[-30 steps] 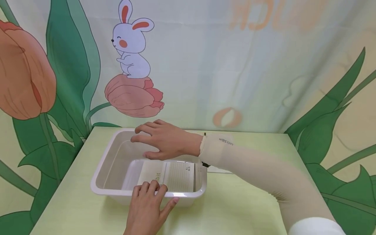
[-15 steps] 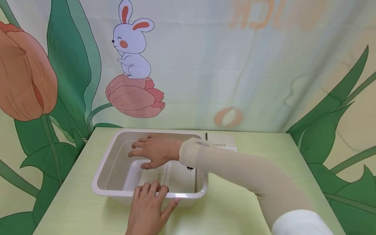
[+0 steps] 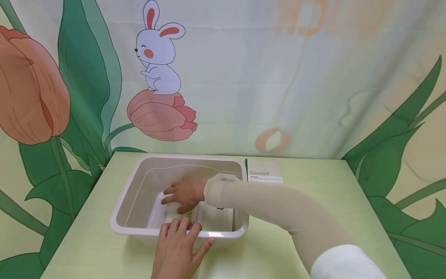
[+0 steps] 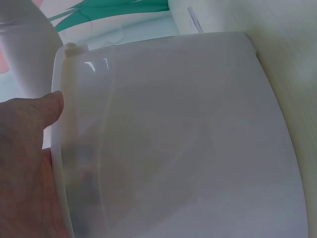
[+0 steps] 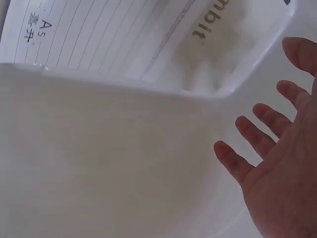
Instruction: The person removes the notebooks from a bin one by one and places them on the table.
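Note:
A white plastic tub (image 3: 139,231) stands on the table. My left hand (image 3: 177,248) grips its front rim, with the fingers bent over the edge. In the left wrist view the thumb lies against the tub's outer wall (image 4: 173,129). My right hand (image 3: 188,192) is down inside the tub, fingers spread and holding nothing. A lined notebook (image 3: 216,219) with partly visible "Gambit" lettering lies flat on the tub floor, below the right hand. The right wrist view shows this notebook (image 5: 99,39) beyond the hand (image 5: 292,163); no contact is seen there. The right sleeve hides part of the tub.
Another "Gambit" notebook (image 3: 266,168) lies on the table behind the tub's right side, partly hidden by the forearm. A printed curtain (image 3: 223,77) with a rabbit and tulips hangs behind the light green table (image 3: 313,186).
My right hand has moved down from above the tub into it, over the notebook. More of the notebook behind the tub now shows. The left hand keeps its grip on the rim.

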Motion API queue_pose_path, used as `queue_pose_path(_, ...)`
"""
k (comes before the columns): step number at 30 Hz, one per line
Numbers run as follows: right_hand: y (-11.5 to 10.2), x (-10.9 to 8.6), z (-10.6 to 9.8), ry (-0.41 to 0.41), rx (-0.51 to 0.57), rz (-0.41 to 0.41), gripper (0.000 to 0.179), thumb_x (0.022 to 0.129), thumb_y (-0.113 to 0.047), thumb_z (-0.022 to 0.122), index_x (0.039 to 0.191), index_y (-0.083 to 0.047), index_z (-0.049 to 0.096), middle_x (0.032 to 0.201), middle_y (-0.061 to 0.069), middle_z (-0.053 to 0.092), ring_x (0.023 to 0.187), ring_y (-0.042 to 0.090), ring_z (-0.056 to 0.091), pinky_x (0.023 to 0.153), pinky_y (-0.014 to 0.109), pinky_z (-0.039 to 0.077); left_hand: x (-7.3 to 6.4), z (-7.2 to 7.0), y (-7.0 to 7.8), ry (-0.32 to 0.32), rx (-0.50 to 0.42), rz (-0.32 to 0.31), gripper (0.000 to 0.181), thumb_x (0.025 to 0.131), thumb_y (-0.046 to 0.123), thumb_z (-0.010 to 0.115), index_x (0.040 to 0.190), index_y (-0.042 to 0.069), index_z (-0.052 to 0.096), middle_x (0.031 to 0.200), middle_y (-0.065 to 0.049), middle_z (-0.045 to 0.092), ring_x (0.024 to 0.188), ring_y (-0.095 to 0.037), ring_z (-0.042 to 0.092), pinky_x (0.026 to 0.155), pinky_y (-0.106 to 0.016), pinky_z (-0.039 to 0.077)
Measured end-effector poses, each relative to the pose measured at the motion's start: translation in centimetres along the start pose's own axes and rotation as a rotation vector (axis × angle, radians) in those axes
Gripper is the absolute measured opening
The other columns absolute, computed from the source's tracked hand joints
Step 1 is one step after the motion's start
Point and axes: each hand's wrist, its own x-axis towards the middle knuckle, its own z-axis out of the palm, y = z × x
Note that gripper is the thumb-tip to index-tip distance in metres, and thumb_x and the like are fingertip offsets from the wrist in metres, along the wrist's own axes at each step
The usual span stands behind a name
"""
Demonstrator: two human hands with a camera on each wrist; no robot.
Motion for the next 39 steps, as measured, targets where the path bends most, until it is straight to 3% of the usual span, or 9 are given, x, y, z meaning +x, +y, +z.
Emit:
queue_pose_path(7, -0.6, 1.2, 1.3, -0.062, 0.038, 0.038, 0.055, 0.098, -0.050, 0.049, 0.149, -0.047, 0.030, 0.158, -0.015, 0.031, 0.143, 0.008, 0.036, 0.106, 0.028, 0.042, -0.1, 0.0, 0.0, 0.011, 0.006, -0.001, 0.047, 0.087, 0.066, 0.057, 0.097, 0.021, 0.060, 0.094, 0.003, 0.052, 0.092, -0.021, 0.049, 0.084, -0.039, 0.036)
queue_pose_path(15, -0.9, 2.0, 2.1, -0.130, 0.052, 0.088, 0.054, 0.097, -0.051, 0.048, 0.148, -0.050, 0.031, 0.158, -0.019, 0.030, 0.146, 0.007, 0.031, 0.112, 0.029, 0.037, -0.1, 0.0, -0.1, 0.020, 0.015, 0.003, 0.047, 0.087, 0.068, 0.055, 0.095, 0.021, 0.059, 0.091, 0.004, 0.050, 0.088, -0.020, 0.048, 0.083, -0.038, 0.036)
queue_pose_path(25, -1.1, 2.4, 2.7, -0.106, 0.013, 0.073, 0.059, 0.093, -0.058, 0.051, 0.148, -0.048, 0.030, 0.158, -0.019, 0.028, 0.150, 0.011, 0.021, 0.117, 0.033, 0.031, 0.0, 0.1, -0.2, 0.002, 0.027, -0.006, 0.047, 0.088, 0.068, 0.053, 0.095, 0.022, 0.059, 0.091, 0.005, 0.051, 0.088, -0.019, 0.048, 0.082, -0.038, 0.037)
queue_pose_path(32, -1.2, 2.7, 2.7, -0.082, -0.022, 0.062, 0.054, 0.093, -0.060, 0.051, 0.143, -0.049, 0.036, 0.150, -0.016, 0.037, 0.135, 0.008, 0.035, 0.106, 0.031, 0.038, 0.0, 0.2, -0.2, 0.009, 0.023, -0.001, 0.046, 0.089, 0.068, 0.052, 0.094, 0.023, 0.058, 0.090, 0.006, 0.049, 0.087, -0.018, 0.047, 0.081, -0.037, 0.037)
queue_pose_path(39, -1.3, 2.7, 2.6, -0.050, 0.031, 0.071, 0.049, 0.093, -0.053, 0.055, 0.140, -0.045, 0.044, 0.143, -0.016, 0.047, 0.128, 0.007, 0.042, 0.099, 0.029, 0.041, 0.0, 0.5, -0.3, 0.038, 0.026, 0.017, 0.046, 0.088, 0.068, 0.052, 0.094, 0.023, 0.058, 0.090, 0.006, 0.050, 0.087, -0.019, 0.047, 0.081, -0.037, 0.038)
